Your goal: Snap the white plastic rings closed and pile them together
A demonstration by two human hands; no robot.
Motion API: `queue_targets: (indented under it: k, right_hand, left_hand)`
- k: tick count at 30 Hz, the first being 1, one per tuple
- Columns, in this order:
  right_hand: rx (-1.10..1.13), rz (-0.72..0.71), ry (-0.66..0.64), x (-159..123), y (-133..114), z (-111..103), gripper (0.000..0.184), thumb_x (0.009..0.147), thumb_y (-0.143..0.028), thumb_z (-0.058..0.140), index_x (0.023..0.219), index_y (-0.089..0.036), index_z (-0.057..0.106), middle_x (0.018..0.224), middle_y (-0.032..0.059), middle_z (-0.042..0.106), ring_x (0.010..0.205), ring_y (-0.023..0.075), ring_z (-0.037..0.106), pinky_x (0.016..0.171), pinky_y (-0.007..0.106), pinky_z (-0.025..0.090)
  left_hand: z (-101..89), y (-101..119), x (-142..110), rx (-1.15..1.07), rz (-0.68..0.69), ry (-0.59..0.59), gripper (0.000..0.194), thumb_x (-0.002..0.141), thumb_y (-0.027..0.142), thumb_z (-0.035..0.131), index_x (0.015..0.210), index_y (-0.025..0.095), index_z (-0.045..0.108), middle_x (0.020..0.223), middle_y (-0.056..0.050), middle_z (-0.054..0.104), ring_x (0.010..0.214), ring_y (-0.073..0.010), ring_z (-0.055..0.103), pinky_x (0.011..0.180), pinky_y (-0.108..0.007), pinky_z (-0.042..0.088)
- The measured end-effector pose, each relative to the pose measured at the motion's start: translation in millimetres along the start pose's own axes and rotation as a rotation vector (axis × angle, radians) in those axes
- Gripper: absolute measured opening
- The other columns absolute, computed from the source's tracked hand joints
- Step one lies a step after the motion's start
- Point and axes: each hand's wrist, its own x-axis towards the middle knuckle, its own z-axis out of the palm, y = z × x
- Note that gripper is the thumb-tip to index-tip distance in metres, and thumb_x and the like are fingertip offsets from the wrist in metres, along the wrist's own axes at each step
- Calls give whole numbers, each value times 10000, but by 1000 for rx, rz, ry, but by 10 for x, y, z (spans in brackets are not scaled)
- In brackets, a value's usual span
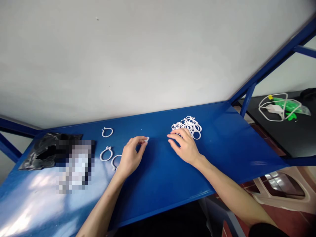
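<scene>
My left hand (pixel 132 153) pinches a small white piece (pixel 147 139) between thumb and fingers; most of it is hidden, so its kind cannot be made out. My right hand (pixel 184 145) is open, its fingers apart, in front of a pile of white plastic rings (pixel 197 126) and covering part of it. To the left of my left hand lie three separate white open rings: one far back (pixel 107 132), one nearer (pixel 106 154), and a third (pixel 115 161) partly behind my left hand.
A black plastic bag (pixel 49 149) lies on the left of the blue table (pixel 163 191), against a blurred patch. Behind stands a pale wall (pixel 148 59). To the right, a black table (pixel 283 131) carries a white cable (pixel 283 115) and a green bag (pixel 291 104). A beige plastic chair (pixel 302 184) stands below.
</scene>
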Motion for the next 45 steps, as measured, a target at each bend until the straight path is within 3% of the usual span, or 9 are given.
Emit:
queue_targets:
  k: [4, 8, 14, 19, 24, 30, 34, 38, 45]
  right_hand:
    - [237, -61, -141, -61, -158, 88, 300, 995, -263, 606, 1292, -221, 623, 1280, 103, 677, 1135, 215, 669, 968, 395, 585]
    - [364, -39, -190, -126, -192, 166, 285, 1007, -241, 582, 1290, -222, 611, 1065, 51, 761, 850, 156, 740, 784, 306, 616]
    - [367, 28, -162, -158, -172, 203, 219, 1012, -227, 561, 1199, -226, 675, 1010, 33, 790, 690, 129, 716, 662, 254, 581]
    - [365, 122, -30, -137, -187, 193, 135, 993, -245, 602, 996, -207, 731, 822, 8, 782, 614, 116, 691, 590, 223, 542]
    - [403, 131, -25, -136, -189, 193, 135, 988, -230, 602, 998, -209, 735, 816, 4, 785, 608, 112, 696, 585, 219, 546]
    - [432, 56, -130, -145, -200, 212, 182, 1018, -236, 575, 1077, -238, 747, 948, 9, 805, 735, 132, 747, 667, 238, 598]
    - [425, -25, -147, -176, -182, 233, 199, 1032, -237, 562, 1081, -229, 755, 952, 21, 804, 818, 157, 762, 722, 268, 621]
    - [317, -172, -155, -214, -150, 244, 217, 1038, -205, 538, 1127, -188, 736, 889, 43, 787, 746, 167, 731, 664, 291, 600]
    - [233, -263, -222, -243, -133, 217, 235, 1042, -167, 505, 1058, -213, 735, 804, 25, 744, 655, 147, 666, 620, 290, 564]
  left_hand:
    - [-4, 106, -35, -551, -151, -217, 333, 940, 488, 612, 1093, 196, 655, 947, -36, 691, 766, -148, 638, 732, -293, 526]
    - [39, 148, -62, -760, -211, -300, 353, 902, 495, 678, 1048, 173, 666, 868, -32, 670, 698, -126, 595, 678, -270, 511]
    - [133, 155, -75, -811, -268, -316, 362, 894, 500, 693, 1040, 169, 684, 834, -29, 678, 680, -118, 588, 660, -260, 507]
    - [175, 203, -82, -791, -321, -278, 444, 858, 514, 725, 1115, 154, 688, 866, -53, 712, 736, -146, 645, 682, -278, 549]
    - [216, 229, -98, -753, -374, -411, 531, 812, 608, 722, 1037, 127, 707, 810, -72, 727, 596, -155, 653, 488, -256, 517]
    - [231, 254, -137, -749, -389, -316, 511, 796, 610, 736, 969, 129, 729, 601, -34, 687, 487, -155, 626, 470, -256, 516]
    - [265, 268, -174, -712, -376, -271, 452, 803, 581, 734, 902, 141, 743, 582, -32, 688, 486, -162, 641, 504, -269, 539]
    - [335, 232, -207, -680, -376, -232, 399, 801, 539, 739, 863, 145, 733, 679, -55, 736, 495, -154, 647, 489, -259, 531]
    - [321, 187, -185, -704, -327, -282, 266, 818, 417, 720, 827, 151, 724, 575, -19, 679, 505, -144, 629, 535, -257, 535]
